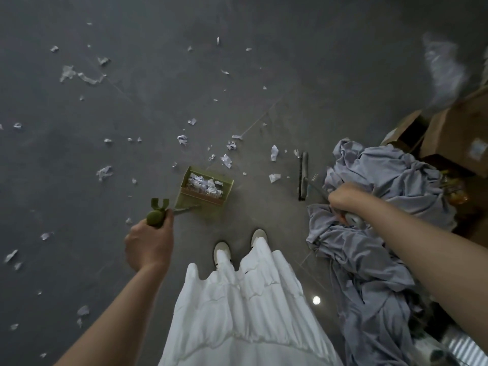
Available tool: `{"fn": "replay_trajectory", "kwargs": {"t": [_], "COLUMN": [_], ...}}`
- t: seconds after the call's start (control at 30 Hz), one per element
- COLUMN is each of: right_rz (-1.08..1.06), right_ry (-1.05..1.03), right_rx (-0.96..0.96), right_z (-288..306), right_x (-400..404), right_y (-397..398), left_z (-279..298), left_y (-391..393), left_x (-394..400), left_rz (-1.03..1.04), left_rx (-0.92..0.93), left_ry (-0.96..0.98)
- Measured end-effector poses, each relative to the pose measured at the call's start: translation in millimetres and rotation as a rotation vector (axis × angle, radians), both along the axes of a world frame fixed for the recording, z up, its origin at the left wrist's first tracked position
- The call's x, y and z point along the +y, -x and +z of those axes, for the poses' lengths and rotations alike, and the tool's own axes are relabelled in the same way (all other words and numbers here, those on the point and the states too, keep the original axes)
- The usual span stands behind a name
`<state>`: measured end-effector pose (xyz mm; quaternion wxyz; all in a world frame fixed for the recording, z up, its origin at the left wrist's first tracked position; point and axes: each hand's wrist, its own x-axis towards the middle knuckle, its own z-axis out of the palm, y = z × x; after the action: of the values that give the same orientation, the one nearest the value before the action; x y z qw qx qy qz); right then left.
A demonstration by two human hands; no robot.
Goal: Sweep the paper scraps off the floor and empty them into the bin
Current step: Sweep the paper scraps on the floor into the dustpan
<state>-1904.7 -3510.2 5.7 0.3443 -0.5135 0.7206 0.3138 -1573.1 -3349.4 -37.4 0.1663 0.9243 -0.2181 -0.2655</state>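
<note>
Paper scraps (227, 161) lie scattered on the grey floor (264, 75), some inside the green dustpan (204, 190). Left hand (149, 244) grasps the dustpan handle; right hand (348, 198) grasps the broom (303, 178) handle.

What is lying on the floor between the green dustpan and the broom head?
In the head view, a few white paper scraps lie between dustpan and broom head.

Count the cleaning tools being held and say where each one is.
2. The green plastic dustpan sits on the floor ahead of the feet, its handle in the left hand. The grey broom stands right of it, held by the right hand.
</note>
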Motion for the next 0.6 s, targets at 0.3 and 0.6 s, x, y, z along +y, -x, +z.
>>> {"fn": "replay_trajectory", "kwargs": {"t": [0.3,0.6], "right_rz": [0.054,-0.377], "right_ry": [-0.101,-0.041], "right_rx": [0.133,-0.237], "right_z": [-4.0,-25.9], "right_x": [-20.0,-40.8], "right_y": [18.4,15.5], "left_z": [-0.5,-1.0], "left_y": [27.9,47.5], "left_x": [-26.6,-33.0], "left_rz": [0.026,0.066], "left_rx": [-0.031,-0.048], "left_ry": [-0.031,-0.012]}}
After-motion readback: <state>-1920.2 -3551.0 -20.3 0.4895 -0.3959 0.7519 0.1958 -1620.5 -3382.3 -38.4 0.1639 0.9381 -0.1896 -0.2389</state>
